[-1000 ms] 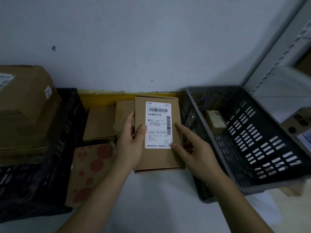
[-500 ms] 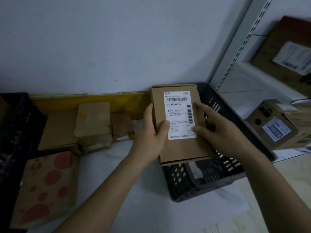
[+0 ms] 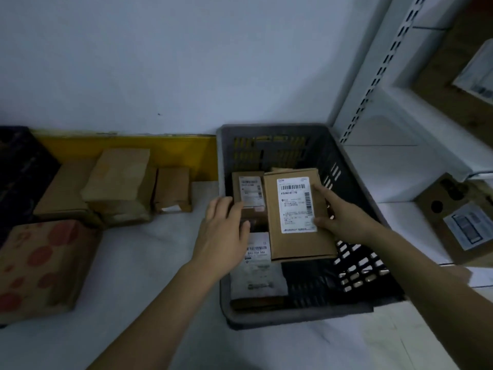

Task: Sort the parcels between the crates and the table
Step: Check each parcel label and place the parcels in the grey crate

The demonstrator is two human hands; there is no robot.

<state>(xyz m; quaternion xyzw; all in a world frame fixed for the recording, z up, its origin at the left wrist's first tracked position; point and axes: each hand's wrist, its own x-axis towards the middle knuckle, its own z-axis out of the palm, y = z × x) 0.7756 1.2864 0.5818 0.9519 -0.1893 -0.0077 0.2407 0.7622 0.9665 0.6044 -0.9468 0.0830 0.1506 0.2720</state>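
At the left of the frame, several parcels are sitting on the table (image 3: pixel 165 263): a red-spotted box (image 3: pixel 42 265) at lower left, and behind it plain brown boxes (image 3: pixel 120 182) lined up against the yellow strip (image 3: pixel 170 150), so part of the sorting is judged done. Toward the centre, the left hand (image 3: pixel 224 233) is being held free of any parcel, fingers loosely extended over the near left rim of the grey crate (image 3: pixel 226 303). Inside the crate, a small labelled box (image 3: pixel 249 192) and a pale labelled packet (image 3: pixel 257 265) are already lying, though how many lie beneath is hard to tell in the dim light. Just right of centre, the flat labelled parcel (image 3: pixel 296 212) is being lowered over the crate, label up, its long axis running from the bottom of the frame toward the top, barcode end toward the wall. The right hand (image 3: pixel 338 217) is gripping its right edge, thumb across the label. Release is judged not yet made; the table parcels may be awaiting their turn.
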